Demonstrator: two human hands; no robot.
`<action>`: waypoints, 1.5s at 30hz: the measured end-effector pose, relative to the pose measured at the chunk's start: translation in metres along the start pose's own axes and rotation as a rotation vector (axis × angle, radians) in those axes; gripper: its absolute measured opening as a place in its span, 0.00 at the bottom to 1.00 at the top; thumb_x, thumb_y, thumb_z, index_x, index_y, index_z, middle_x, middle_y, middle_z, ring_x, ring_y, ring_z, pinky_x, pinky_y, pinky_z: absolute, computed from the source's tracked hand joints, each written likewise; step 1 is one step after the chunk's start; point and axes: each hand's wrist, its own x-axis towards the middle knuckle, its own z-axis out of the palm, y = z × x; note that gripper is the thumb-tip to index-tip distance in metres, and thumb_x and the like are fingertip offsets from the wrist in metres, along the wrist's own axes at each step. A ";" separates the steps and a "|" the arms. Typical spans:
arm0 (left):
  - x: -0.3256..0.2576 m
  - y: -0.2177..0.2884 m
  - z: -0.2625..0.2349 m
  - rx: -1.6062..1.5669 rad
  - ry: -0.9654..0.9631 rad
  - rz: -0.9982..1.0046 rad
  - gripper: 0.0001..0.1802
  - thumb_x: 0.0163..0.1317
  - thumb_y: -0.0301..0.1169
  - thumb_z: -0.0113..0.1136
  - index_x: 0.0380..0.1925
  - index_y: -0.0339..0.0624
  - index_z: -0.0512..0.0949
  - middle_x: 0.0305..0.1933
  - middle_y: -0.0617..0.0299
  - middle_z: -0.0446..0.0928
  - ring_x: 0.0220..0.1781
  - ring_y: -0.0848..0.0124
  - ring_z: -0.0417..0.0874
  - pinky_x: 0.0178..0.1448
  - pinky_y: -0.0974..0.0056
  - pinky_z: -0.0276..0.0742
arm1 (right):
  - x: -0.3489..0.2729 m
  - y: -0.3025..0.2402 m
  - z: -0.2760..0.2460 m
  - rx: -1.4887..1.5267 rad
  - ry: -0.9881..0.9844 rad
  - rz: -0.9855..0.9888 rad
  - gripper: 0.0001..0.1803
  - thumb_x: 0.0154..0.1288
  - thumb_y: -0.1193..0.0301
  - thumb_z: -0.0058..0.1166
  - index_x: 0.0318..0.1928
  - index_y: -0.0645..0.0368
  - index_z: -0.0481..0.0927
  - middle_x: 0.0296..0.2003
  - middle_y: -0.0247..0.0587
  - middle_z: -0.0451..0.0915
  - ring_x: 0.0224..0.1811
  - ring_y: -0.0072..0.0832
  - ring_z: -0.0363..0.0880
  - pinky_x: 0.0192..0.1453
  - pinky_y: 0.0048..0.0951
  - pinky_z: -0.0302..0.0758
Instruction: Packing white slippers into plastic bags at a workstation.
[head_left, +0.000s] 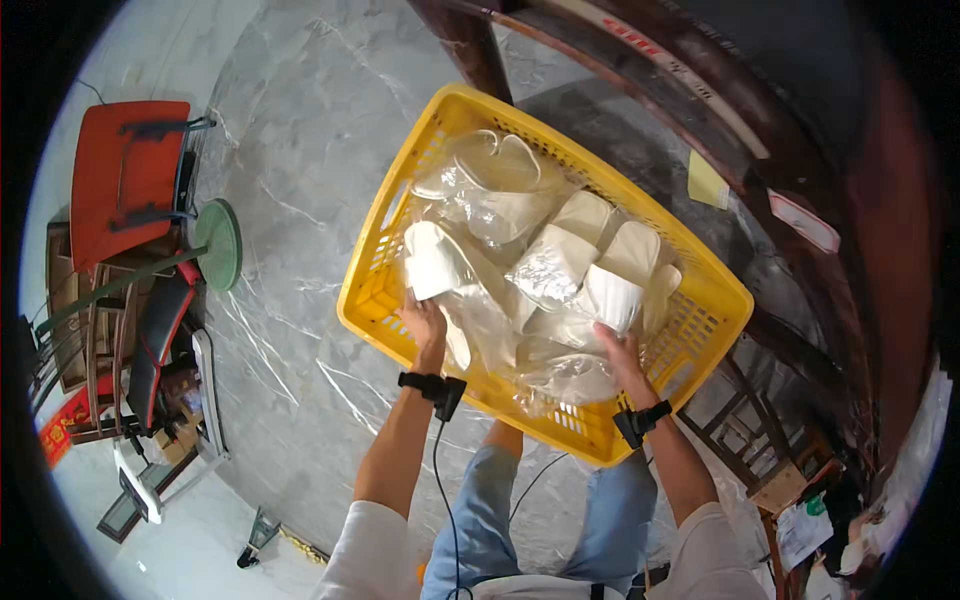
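A yellow plastic crate (372, 308) sits in front of me, filled with several white cups wrapped in clear plastic bags. My left hand (424, 322) reaches over the crate's near left rim and grips a bagged white cup (432, 264). My right hand (620, 350) is inside the crate on the right and holds another white cup (611, 297) from below. More bagged cups (500, 185) lie toward the far end. Both wrists wear black bands with a cable.
The floor is grey marble (300, 150). A red chair (125, 170), a green round stool (218, 243) and stacked furniture stand at the left. A dark wooden table (700, 90) and a wooden chair (770, 420) are at the right.
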 end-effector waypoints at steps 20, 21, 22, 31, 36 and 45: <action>-0.157 0.239 -0.183 -0.573 -0.391 -0.243 0.15 0.62 0.28 0.53 0.48 0.35 0.72 0.41 0.65 0.75 0.41 0.77 0.74 0.41 0.72 0.73 | -0.254 -0.174 -0.026 -0.037 -0.130 -0.354 0.22 0.57 0.65 0.61 0.49 0.64 0.75 0.41 0.42 0.80 0.41 0.27 0.78 0.44 0.29 0.74; -0.160 0.243 -0.208 -0.582 -0.362 -0.223 0.14 0.61 0.28 0.53 0.47 0.35 0.72 0.41 0.65 0.75 0.41 0.77 0.74 0.41 0.71 0.73 | -0.275 -0.192 -0.019 0.017 -0.175 -0.316 0.23 0.57 0.65 0.61 0.49 0.64 0.75 0.42 0.43 0.80 0.42 0.28 0.78 0.45 0.29 0.74; -0.161 0.248 -0.230 -0.594 -0.338 -0.203 0.14 0.61 0.27 0.53 0.47 0.35 0.72 0.41 0.64 0.75 0.41 0.77 0.74 0.41 0.71 0.74 | -0.299 -0.212 -0.013 0.069 -0.215 -0.279 0.23 0.57 0.64 0.61 0.50 0.64 0.75 0.43 0.44 0.80 0.43 0.28 0.78 0.46 0.29 0.74; -0.167 0.393 -0.388 -0.674 -0.264 -0.041 0.13 0.64 0.27 0.50 0.48 0.37 0.71 0.40 0.64 0.76 0.37 0.77 0.77 0.35 0.73 0.71 | -0.444 -0.347 -0.017 -0.004 -0.280 -0.346 0.28 0.58 0.58 0.60 0.53 0.64 0.73 0.45 0.44 0.79 0.47 0.29 0.76 0.49 0.30 0.73; -0.169 0.467 -0.444 -0.626 -0.181 0.037 0.09 0.64 0.27 0.51 0.44 0.42 0.73 0.32 0.68 0.77 0.27 0.85 0.72 0.27 0.77 0.64 | -0.495 -0.407 -0.038 0.038 -0.346 -0.460 0.27 0.58 0.57 0.60 0.52 0.64 0.74 0.42 0.42 0.79 0.41 0.26 0.76 0.44 0.29 0.73; -0.210 0.697 -0.423 -0.674 -0.283 0.567 0.13 0.60 0.26 0.52 0.44 0.32 0.73 0.37 0.62 0.78 0.37 0.79 0.77 0.36 0.75 0.72 | -0.523 -0.544 -0.149 0.284 -0.306 -0.776 0.25 0.60 0.60 0.58 0.52 0.66 0.74 0.43 0.44 0.79 0.45 0.27 0.77 0.49 0.28 0.74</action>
